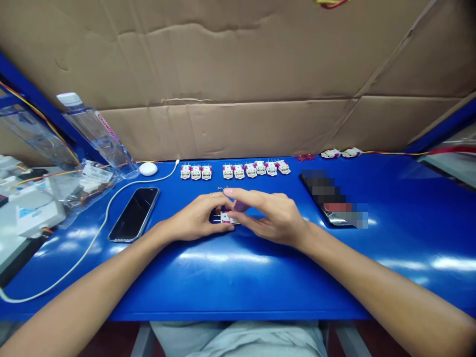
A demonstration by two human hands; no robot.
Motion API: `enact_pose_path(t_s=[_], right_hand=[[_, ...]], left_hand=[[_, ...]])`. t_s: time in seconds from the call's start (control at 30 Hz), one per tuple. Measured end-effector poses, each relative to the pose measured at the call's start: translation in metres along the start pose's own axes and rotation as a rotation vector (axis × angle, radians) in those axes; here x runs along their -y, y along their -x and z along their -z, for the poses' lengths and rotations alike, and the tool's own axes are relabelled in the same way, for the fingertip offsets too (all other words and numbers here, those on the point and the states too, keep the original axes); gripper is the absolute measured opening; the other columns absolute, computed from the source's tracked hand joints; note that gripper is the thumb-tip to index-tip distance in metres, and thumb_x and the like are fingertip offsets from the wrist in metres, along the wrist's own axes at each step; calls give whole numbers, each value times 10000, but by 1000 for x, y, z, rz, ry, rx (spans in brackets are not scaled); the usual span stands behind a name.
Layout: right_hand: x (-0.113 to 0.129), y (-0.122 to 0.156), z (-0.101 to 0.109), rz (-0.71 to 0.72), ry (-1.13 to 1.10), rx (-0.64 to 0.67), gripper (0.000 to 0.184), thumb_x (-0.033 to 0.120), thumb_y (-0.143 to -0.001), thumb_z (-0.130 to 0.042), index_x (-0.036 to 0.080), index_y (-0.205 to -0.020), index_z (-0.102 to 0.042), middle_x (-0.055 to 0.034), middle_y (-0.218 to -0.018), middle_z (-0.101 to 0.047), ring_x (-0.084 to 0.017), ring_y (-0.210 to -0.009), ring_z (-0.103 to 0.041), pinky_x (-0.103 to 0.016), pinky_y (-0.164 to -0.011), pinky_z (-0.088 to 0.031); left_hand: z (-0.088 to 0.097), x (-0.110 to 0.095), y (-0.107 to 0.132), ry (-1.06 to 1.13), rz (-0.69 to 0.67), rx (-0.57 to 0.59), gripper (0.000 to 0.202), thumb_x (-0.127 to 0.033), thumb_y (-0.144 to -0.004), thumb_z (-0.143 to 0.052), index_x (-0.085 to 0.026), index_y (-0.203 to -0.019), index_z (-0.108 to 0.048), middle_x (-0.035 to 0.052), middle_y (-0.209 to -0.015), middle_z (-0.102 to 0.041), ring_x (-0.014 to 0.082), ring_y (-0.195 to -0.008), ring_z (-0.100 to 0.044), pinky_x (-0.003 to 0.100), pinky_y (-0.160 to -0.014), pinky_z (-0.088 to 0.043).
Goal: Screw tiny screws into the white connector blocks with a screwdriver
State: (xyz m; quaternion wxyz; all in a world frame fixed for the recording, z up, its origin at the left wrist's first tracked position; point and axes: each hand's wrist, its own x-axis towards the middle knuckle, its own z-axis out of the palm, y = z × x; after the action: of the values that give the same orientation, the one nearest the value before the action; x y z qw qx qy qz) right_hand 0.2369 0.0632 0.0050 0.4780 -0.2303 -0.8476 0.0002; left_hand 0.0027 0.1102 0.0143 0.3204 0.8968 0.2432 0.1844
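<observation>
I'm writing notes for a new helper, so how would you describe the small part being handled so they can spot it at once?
Start at the blue workbench and find the row of white-and-magenta pronged modules along its far side. Just nearer than that row, the left hand and right hand meet around a white module. It is the one cupped between the hands, not standing in the row.

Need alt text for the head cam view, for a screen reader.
The left hand and right hand meet around a small white module on a blue bench, with a pink piece under the right fingers. Behind them stands a row of white-and-pink modules; a phone lies to the left, before a cardboard wall.
</observation>
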Motion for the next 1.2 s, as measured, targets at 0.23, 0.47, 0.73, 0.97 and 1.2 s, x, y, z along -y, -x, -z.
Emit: enact_pose_path(t_s=[0.23,0.47,0.73,0.97,1.2], right_hand=[[1,-2,0,-78,-5,68,743,174,-1108,-607,366,-1748,-283,-26,-1503,-740,-192,-1187,-825,-310,-1009,-698],[2,-2,1,-33,58,45,617,203,-1119,-573,311,-1699,-394,-28,-1430,-783,-166,-1106,-845,-260,-939,-704],[1,-1,1,-43,13,26,673,186,-1092,-617,307,-1709,-378,-29,-1430,-783,-161,-1077,-846,-260,-962,-689],[1,-1,3,-53,62,43,615,219,-1098,-614,303,-1677,-425,-31,-1393,-802,-164,-1043,-855,-251,-923,-695],[2,-3,2,-13,36,6,659,182,-1078,-664,303,-1680,-422,-22,-1334,-825,-160,-1044,-852,-244,-918,-690]], left_hand=[[0,-1,0,-38,28,-15,256,-437,-982,-769,-197,-963,-679,44,-992,-740,231,-937,-677,341,-857,-522],[-1,3,1,-25,19,-16,265,-450,-985,-767,-196,-1007,-696,35,-957,-728,214,-881,-658,313,-781,-495],[0,1,1,-28,14,-16,252,-429,-987,-778,-199,-985,-674,16,-920,-703,206,-859,-644,301,-768,-465],[0,0,1,-19,30,0,254,-437,-995,-760,-192,-1008,-692,31,-939,-715,213,-889,-650,309,-793,-488],[0,1,2,-10,20,4,256,-438,-1002,-756,-191,-1013,-692,23,-959,-727,199,-861,-652,298,-781,-478]])
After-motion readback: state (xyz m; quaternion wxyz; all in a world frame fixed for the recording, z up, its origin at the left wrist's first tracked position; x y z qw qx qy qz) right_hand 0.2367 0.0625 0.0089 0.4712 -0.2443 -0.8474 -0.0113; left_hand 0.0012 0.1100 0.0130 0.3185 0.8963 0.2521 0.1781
